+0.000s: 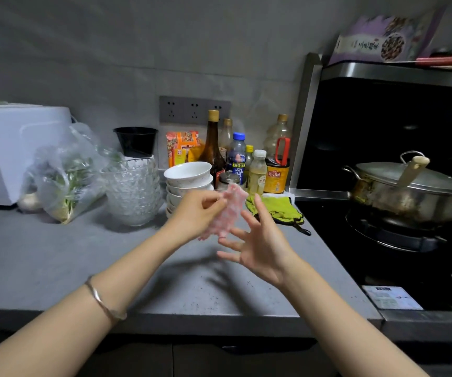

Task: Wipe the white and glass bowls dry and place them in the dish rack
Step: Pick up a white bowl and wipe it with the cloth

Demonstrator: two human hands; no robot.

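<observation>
A stack of white bowls (pixel 188 174) stands at the back of the grey counter (pixel 56 257). Left of it is a stack of patterned glass bowls (pixel 132 191). In front of the white bowls, my left hand (pixel 196 210) pinches a pink-and-white cloth (pixel 227 210) that hangs above the counter. My right hand (pixel 257 240) is just right of the cloth with its fingers spread and straight, touching or nearly touching the cloth's lower edge. No dish rack is in view.
Sauce bottles (pixel 257 161) crowd the wall behind the bowls. A green oven mitt (pixel 279 209) lies beside them. A lidded steel pot (pixel 407 189) sits on the black stove at right. A bag of greens (pixel 67 180) and a white appliance (pixel 10 151) stand at left.
</observation>
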